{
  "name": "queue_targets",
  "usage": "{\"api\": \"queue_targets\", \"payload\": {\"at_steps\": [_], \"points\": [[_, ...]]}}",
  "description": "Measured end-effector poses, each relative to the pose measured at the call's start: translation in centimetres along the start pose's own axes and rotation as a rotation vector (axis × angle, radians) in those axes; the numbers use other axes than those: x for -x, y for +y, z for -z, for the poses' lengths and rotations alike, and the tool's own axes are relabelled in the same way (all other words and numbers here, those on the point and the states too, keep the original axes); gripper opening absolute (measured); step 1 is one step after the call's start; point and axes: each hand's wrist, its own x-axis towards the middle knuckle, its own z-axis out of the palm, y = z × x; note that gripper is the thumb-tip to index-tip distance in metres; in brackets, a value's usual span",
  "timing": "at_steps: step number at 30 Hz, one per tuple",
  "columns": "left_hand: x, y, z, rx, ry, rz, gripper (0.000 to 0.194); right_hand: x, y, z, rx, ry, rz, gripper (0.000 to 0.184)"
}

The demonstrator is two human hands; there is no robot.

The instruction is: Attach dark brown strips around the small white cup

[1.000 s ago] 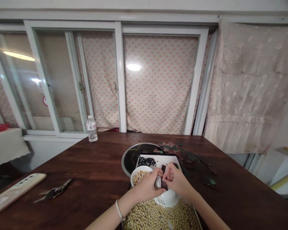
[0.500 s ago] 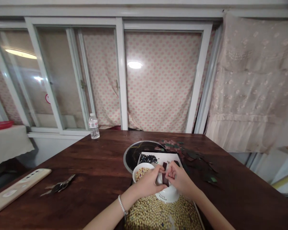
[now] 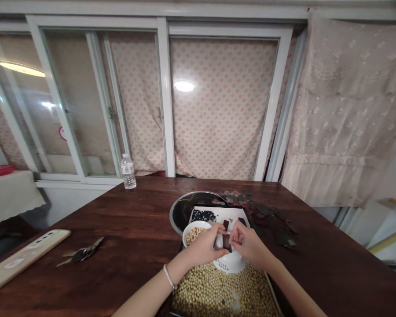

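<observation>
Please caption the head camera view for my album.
Left hand holds a dark brown piece, right hand at its edge, perforated white bowl and tan balls nearby.

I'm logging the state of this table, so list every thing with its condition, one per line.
Left hand: holding the dark brown piece between thumb and fingers
Right hand: fingers curled beside that piece, grip unclear
White bowl: upright, holding multicoloured beads
Dark beads: loose, clustered
Yellowish beads: loose, spread thickly
White slotted basket: partly hidden by the hands
Bottle: upright, capped
Keys: lying bunched
Dotted curtain: hanging, spread wide
</observation>
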Motion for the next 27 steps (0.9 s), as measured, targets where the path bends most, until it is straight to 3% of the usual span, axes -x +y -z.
{"api": "queue_targets", "payload": {"at_steps": [3, 6, 10, 13, 17, 20, 22, 24, 27], "points": [[0.0, -0.1, 0.0, -0.007, -0.007, -0.003, 0.046, -1.2, -0.4, 0.4, -0.004, 0.171, 0.022, 0.017], [0.1, -0.2, 0.0, -0.015, -0.016, -0.022, 0.046, -3.5, -1.8, 0.3, -0.07, 0.252, 0.064, 0.02], [0.4, 0.0, -0.1, -0.051, -0.025, -0.043, 0.045, -6.6, -3.7, -1.1, -0.132, 0.152, 0.07, 0.016], [0.7, 0.2, -0.1, -0.116, -0.035, -0.031, 0.042, -7.0, -3.9, -1.3, -0.102, 0.072, 0.054, 0.014], [0.9, 0.4, 0.0, -0.148, -0.034, -0.025, 0.041, -3.8, -2.8, 0.4, -0.083, 0.059, 0.007, 0.009], [0.9, 0.4, 0.0, -0.112, -0.028, -0.036, 0.043, 0.3, -2.1, 1.4, -0.142, -0.134, -0.09, 0.005], [0.8, 0.3, 0.0, -0.076, -0.023, -0.043, 0.043, 2.8, -1.9, 1.0, -0.1, -0.337, -0.161, 0.012], [0.8, 0.2, 0.0, -0.053, -0.014, -0.042, 0.044, 4.5, -1.8, 0.1, -0.042, -0.443, -0.203, 0.018], [0.8, 0.0, -0.1, -0.041, -0.007, -0.049, 0.045, 5.6, -2.0, -1.5, 0.097, -0.388, -0.138, 0.019]]}}
